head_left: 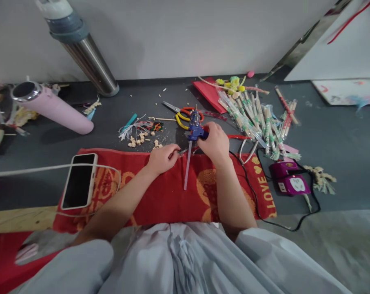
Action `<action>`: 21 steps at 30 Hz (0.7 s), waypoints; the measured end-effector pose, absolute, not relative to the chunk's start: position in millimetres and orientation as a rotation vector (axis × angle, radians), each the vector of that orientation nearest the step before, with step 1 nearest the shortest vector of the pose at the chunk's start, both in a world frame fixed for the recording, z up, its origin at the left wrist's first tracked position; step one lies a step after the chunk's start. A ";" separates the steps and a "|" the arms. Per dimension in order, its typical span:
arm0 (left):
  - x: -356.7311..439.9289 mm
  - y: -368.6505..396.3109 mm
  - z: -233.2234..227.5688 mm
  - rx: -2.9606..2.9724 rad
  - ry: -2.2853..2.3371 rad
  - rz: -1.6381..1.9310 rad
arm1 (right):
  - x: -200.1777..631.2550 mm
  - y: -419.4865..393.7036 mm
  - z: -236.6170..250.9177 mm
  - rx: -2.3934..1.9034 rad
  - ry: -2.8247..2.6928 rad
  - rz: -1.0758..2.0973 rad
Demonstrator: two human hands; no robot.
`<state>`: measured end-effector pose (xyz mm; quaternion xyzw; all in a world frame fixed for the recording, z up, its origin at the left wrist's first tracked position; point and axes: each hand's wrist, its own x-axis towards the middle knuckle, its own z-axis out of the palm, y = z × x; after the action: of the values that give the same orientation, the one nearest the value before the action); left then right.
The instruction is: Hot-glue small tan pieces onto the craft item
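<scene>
My right hand (216, 143) is closed round the grip of a blue hot glue gun (196, 127), its nozzle pointing away from me. A long translucent glue stick (188, 165) sticks out of the gun's back over the red towel (169, 196). To its left, my left hand (164, 158) has its fingers curled together at the towel's far edge. A thin, clear piece shows by those fingertips, too small to make out. Just beyond the gun lie orange-handled scissors (172, 107) and a yellow-handled tool (182, 121). Small pale wooden bits (136, 141) are scattered left of them.
Many wrapped sticks (255, 116) are piled at the right. A purple power adapter (290, 179) with a black cord lies nearer me. On the left are a phone (79, 181) with a white cable, a pink tumbler (58, 108) and a steel flask (91, 61) by the wall.
</scene>
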<state>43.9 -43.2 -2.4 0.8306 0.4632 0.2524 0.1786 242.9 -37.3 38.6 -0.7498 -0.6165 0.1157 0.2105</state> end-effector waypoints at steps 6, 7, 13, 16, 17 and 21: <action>41.1 -40.7 -3.8 2.203 1.324 0.752 | 248.4 -31.0 29.9 -1.878 -1.435 0.393; 41.2 -40.5 -3.6 2.199 1.318 0.752 | 249.3 -29.1 27.3 -1.819 -1.366 0.435; 41.5 -40.1 -2.9 2.191 1.304 0.728 | 250.1 -19.9 20.2 -1.477 -0.906 0.872; 41.2 -39.7 -3.5 2.201 1.295 0.717 | 247.9 -19.9 22.5 -1.248 -0.817 1.012; 41.0 -39.6 -3.9 2.209 1.292 0.711 | 247.2 -20.3 23.1 -1.191 -0.800 1.047; 40.7 -39.9 -5.8 2.271 1.251 0.674 | 245.2 -21.5 23.4 -1.057 -0.720 1.159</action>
<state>40.7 -39.9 -5.8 0.8251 0.4547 0.2449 0.2293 245.2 -21.5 23.4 -0.4653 -0.3170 0.5103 0.6500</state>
